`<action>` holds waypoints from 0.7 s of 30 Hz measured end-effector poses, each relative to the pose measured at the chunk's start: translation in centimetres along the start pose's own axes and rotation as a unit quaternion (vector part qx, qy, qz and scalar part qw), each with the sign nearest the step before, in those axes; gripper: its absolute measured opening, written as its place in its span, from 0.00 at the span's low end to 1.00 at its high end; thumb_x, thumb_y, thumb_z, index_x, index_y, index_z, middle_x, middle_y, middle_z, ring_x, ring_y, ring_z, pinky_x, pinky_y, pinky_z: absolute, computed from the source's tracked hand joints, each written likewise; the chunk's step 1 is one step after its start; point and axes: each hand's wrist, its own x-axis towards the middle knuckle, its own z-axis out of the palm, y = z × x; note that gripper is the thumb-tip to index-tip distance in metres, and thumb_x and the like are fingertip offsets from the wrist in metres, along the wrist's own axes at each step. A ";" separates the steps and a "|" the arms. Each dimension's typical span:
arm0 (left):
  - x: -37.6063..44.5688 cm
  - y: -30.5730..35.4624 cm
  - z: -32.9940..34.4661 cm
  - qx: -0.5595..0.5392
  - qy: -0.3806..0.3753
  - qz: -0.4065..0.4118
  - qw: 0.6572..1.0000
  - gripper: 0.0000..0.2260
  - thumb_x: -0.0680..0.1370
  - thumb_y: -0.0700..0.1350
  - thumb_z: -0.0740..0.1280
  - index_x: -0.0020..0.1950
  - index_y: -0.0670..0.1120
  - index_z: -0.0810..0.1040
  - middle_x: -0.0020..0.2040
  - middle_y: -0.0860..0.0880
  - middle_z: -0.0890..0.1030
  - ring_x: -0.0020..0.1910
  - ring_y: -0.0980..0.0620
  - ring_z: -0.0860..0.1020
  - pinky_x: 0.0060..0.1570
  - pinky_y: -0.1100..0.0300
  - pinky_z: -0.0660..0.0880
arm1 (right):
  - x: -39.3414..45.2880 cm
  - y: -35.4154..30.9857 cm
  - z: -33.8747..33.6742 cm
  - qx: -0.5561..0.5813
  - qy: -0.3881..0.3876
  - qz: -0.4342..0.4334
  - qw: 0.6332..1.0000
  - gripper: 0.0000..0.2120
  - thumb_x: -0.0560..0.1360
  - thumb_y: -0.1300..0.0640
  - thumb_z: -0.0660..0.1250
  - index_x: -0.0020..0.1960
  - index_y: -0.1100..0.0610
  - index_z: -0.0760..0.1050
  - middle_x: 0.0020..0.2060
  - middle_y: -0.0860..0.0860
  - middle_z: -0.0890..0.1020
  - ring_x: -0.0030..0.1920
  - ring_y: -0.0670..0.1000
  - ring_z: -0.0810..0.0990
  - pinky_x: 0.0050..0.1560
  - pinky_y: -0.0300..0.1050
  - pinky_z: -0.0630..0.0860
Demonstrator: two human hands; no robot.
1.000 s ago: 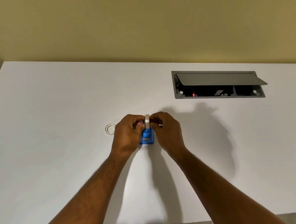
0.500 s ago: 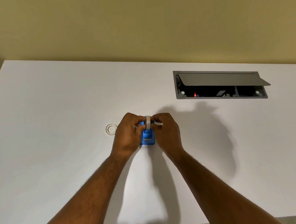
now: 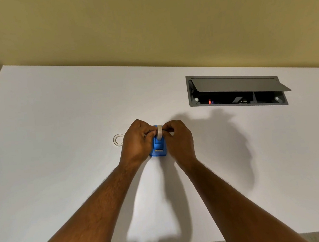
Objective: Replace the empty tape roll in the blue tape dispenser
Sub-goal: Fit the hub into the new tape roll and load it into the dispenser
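The blue tape dispenser [image 3: 158, 149] stands on the white table [image 3: 62, 169], its cutter end toward me. A white tape roll [image 3: 159, 132] sits upright, edge-on, in the dispenser's top. My left hand [image 3: 137, 142] pinches the roll from the left, and my right hand [image 3: 180, 140] pinches it from the right. Both hands flank the dispenser and hide its sides. An empty clear tape core [image 3: 119, 140] lies flat on the table just left of my left hand.
A grey cable box [image 3: 235, 90] is set into the table at the back right, its lid propped open. A yellow wall runs behind the table. The table's near edge lies below my forearms.
The roll has gone down between my hands, from above the dispenser into its top. Both hands dropped slightly with it. The empty core has not moved.
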 end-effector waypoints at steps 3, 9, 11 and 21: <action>0.2 0.2 0.0 -0.020 0.008 -0.034 0.999 0.06 0.76 0.41 0.72 0.44 0.53 0.84 0.45 0.52 0.80 0.44 0.54 0.79 0.44 0.60 0.76 | 0.0 -0.3 -0.1 0.005 -0.005 0.003 1.000 0.04 0.77 0.58 0.69 0.46 0.50 0.76 0.45 0.45 0.80 0.43 0.41 0.78 0.41 0.28 0.69; 1.2 0.3 0.0 -0.079 -0.005 -0.134 0.988 0.06 0.73 0.43 0.75 0.48 0.52 0.83 0.47 0.53 0.82 0.45 0.56 0.80 0.44 0.66 0.73 | 0.4 -0.7 -0.3 0.010 -0.008 0.014 1.000 0.08 0.76 0.60 0.70 0.46 0.48 0.74 0.45 0.45 0.80 0.41 0.39 0.78 0.40 0.27 0.69; 1.4 0.2 -0.1 -0.081 -0.014 -0.145 0.986 0.06 0.73 0.44 0.75 0.49 0.50 0.84 0.47 0.52 0.83 0.45 0.56 0.81 0.45 0.65 0.74 | 0.6 -0.7 -0.4 0.004 -0.014 0.016 1.000 0.08 0.76 0.60 0.70 0.46 0.48 0.74 0.44 0.45 0.80 0.40 0.40 0.77 0.40 0.26 0.68; 1.2 -0.1 -0.2 -0.112 -0.024 -0.169 0.979 0.07 0.74 0.44 0.76 0.51 0.49 0.85 0.48 0.51 0.85 0.48 0.51 0.83 0.53 0.51 0.81 | -1.6 -0.7 -0.9 0.005 0.009 0.080 0.997 0.05 0.79 0.58 0.65 0.50 0.51 0.79 0.48 0.47 0.82 0.42 0.42 0.78 0.41 0.27 0.68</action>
